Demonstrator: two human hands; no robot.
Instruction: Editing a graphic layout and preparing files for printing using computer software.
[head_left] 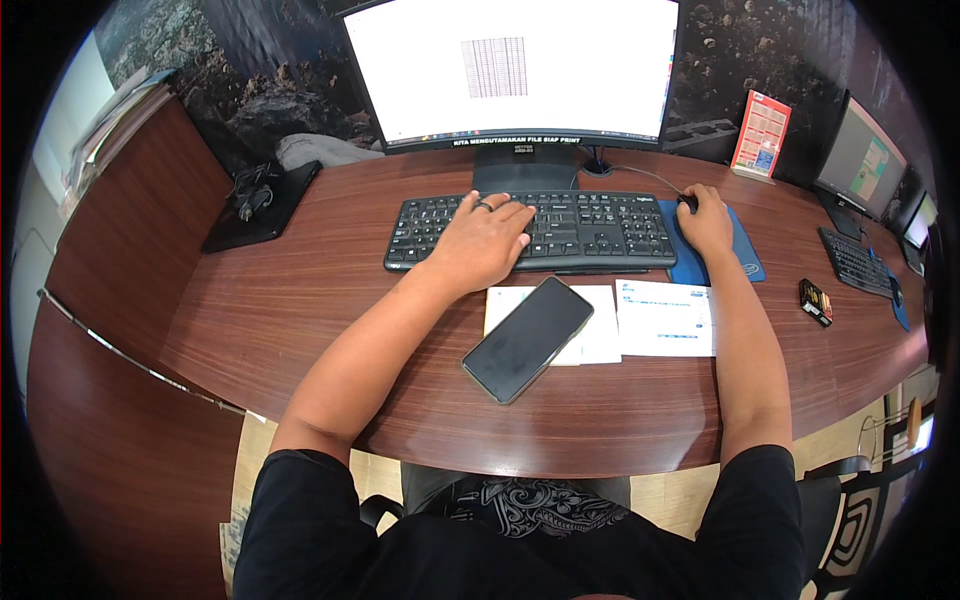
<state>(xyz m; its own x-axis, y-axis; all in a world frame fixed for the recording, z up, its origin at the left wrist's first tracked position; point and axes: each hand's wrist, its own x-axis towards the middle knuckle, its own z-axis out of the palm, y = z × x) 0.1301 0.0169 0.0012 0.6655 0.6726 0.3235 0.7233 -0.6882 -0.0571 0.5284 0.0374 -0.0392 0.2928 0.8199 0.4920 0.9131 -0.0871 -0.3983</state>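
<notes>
My left hand (482, 240) rests on the left half of a black keyboard (610, 232), fingers stretched over the keys, with a dark ring on one finger. My right hand (708, 220) is wrapped over a small black computer mouse (687, 204) on a blue mouse pad (742, 248), right of the keyboard; the palm hides part of the mouse. Behind the keyboard stands a large monitor (580, 70) showing a white page with a small dense grid. Below the keyboard, a dark smartphone (528, 340) lies slanted across a pale paper (598, 335).
A white printed slip (662, 318) lies partly by my right forearm. A closed black laptop (262, 215) with a bundled cable sits at the left. A red-and-white card stand (762, 135), a small black box (815, 302), a second keyboard (855, 262) and a second monitor (862, 160) are at the right.
</notes>
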